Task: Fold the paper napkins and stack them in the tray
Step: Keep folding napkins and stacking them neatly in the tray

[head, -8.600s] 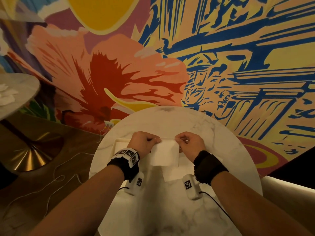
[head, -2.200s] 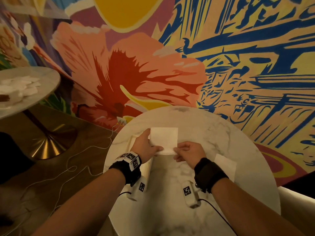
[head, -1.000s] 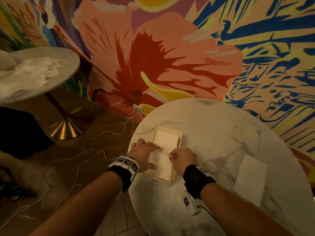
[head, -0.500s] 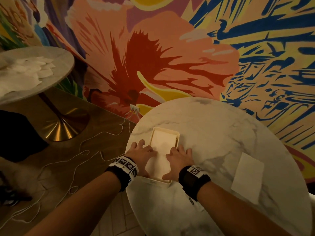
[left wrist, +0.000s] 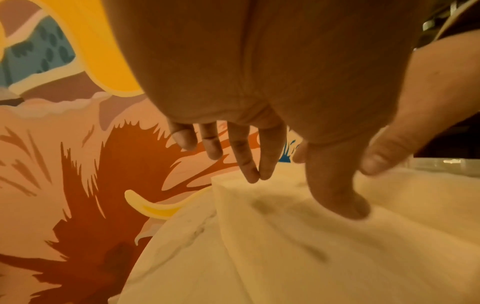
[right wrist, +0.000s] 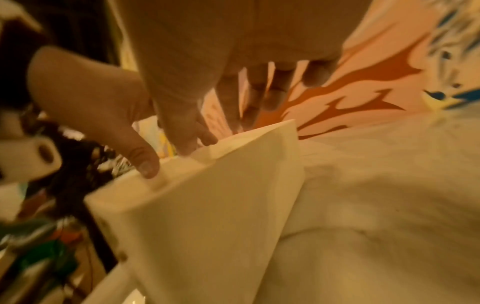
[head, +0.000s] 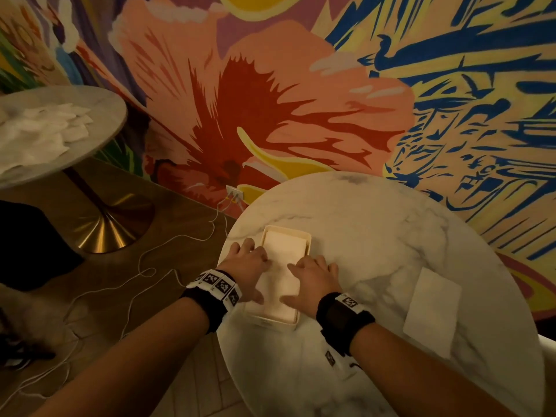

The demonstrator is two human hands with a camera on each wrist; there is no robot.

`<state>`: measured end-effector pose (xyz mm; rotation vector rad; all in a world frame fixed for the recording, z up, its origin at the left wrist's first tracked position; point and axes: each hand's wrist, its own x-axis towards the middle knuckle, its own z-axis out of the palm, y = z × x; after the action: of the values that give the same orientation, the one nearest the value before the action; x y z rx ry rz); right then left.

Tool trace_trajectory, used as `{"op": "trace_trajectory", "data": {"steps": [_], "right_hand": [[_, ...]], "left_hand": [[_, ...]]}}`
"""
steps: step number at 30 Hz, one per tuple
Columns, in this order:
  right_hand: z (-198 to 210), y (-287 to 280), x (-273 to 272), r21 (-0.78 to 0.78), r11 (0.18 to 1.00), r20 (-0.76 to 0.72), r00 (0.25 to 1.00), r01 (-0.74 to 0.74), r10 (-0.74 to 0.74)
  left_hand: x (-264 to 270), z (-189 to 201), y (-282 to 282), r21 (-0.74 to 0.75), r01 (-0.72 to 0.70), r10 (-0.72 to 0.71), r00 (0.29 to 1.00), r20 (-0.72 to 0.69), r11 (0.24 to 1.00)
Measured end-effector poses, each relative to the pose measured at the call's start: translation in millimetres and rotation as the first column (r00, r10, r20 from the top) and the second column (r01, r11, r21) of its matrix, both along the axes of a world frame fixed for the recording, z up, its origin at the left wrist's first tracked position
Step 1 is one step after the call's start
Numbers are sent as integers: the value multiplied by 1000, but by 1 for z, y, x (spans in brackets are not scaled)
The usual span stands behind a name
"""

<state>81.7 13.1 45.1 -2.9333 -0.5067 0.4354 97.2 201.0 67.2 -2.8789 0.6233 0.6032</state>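
looking down from the head camera, the left hand point(head: 246, 266) and right hand point(head: 313, 281) lie flat, fingers spread and clasping nothing, on the folded napkins point(head: 281, 266) stacked in the cream tray point(head: 301, 234) at the marble table's point(head: 376, 236) left edge, one loose napkin point(head: 433, 311) lying well apart to the right. the left wrist view shows straight fingers point(left wrist: 246, 156) touching paper; the blurred right wrist view seems to show fingertips point(right wrist: 187, 144) over the tray wall.
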Motion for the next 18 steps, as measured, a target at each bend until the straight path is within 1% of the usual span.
{"op": "trace_trajectory", "data": {"steps": [1,3,5,7,9,10,12,15,17,18], "right_hand": [[1,-8,1,131,990,-1,999,53,-53],[2,-30,4,349,922,-26,985,168,-170],[2,-59,7,450,841,-68,951,300,-302],[-3,-95,8,481,753,-122,885,448,-449],[-13,-137,3,465,657,-201,794,593,-574],[-20,-160,-1,430,633,-217,754,644,-620],[-37,-205,-13,341,618,-218,699,709,-681],[-57,-258,-33,244,613,-233,659,751,-715],[-64,-281,-42,201,634,-225,665,747,-712],[-67,-290,-44,163,666,-221,685,728,-695]], "left_hand": [[2,4,-4,-27,-3,3,1000,26,1000],[7,15,-18,-97,-10,19,996,87,995],[11,22,-41,-170,2,20,992,127,985],[14,24,-70,-244,43,-7,989,148,969],[13,21,-101,-304,89,-46,988,146,948],[11,18,-116,-325,106,-64,988,139,940],[6,11,-147,-349,122,-91,991,102,929],[-3,-5,-188,-350,124,-119,992,37,928],[-9,-17,-212,-329,114,-129,991,-22,938],[-12,-23,-222,-316,102,-127,990,-58,943]]}}
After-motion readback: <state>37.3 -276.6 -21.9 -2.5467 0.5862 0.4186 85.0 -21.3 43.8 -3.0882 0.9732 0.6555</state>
